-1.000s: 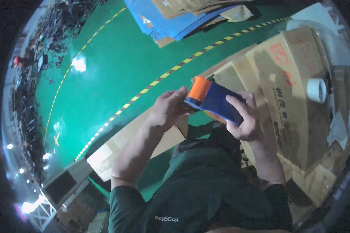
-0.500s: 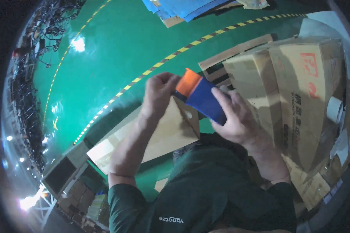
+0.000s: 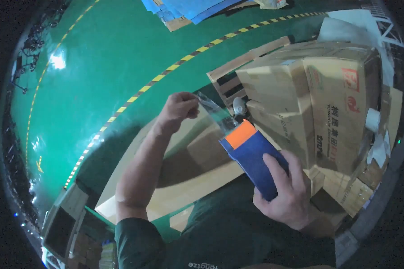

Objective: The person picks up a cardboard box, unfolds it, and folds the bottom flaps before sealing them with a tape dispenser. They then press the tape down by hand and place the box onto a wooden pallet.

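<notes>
My right hand (image 3: 285, 190) is wrapped round a blue and orange tape dispenser (image 3: 256, 161), its orange end tilted up and to the left. A strip of clear packing tape (image 3: 214, 113) stretches from that end to my left hand (image 3: 180, 110), whose fingers are pinched on the tape's free end. Below both hands lies a long brown cardboard box (image 3: 197, 157), partly covered by my left forearm and the dispenser. The tape appears apart from the box.
Large cardboard cartons (image 3: 341, 107) stand at the right beside a wooden pallet (image 3: 231, 83). A yellow-and-black striped line (image 3: 173, 67) crosses the green floor (image 3: 103, 58). Blue sheets (image 3: 197, 8) lie at the top. A grey crate-like object (image 3: 65, 219) is at lower left.
My hands have moved apart, and a length of clear tape now spans between them. The dispenser has moved down and closer to my body. The view has shifted, showing more of the box.
</notes>
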### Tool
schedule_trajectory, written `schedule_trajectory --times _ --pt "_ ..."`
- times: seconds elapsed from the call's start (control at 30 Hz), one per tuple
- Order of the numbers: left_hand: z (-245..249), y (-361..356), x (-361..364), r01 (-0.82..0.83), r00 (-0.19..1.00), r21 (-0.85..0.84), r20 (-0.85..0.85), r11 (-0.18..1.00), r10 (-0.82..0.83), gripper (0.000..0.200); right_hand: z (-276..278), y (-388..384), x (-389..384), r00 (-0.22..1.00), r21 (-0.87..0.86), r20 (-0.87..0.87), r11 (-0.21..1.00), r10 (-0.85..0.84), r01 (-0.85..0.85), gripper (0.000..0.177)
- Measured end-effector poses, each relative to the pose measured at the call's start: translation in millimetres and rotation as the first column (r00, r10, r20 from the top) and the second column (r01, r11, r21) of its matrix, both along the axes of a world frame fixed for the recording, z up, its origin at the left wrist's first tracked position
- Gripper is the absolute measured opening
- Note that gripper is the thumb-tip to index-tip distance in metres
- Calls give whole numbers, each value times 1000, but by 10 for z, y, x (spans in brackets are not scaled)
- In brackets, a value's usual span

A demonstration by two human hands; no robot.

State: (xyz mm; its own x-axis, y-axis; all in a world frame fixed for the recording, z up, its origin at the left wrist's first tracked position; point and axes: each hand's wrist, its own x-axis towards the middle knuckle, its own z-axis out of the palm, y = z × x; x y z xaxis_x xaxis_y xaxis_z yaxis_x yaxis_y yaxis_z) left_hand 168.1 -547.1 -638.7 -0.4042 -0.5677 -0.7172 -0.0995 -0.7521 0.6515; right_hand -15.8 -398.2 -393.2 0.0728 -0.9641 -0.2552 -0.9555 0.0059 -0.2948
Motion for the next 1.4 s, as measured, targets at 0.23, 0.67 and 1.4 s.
schedule_trajectory --times 0.23,0.67,1.4 --pt "-215 222 -20 8 1000 134 28 991 -12 11 61 -38 171 997 63 -78 998 -16 21 60" --pt "-319 202 30 3 1000 85 4 996 -4 9 66 -214 421 990 -20 -139 1000 15 -18 56" --pt "-504 356 11 219 934 -55 301 974 -193 46 56 -143 348 993 21 -100 998 61 -59 57"
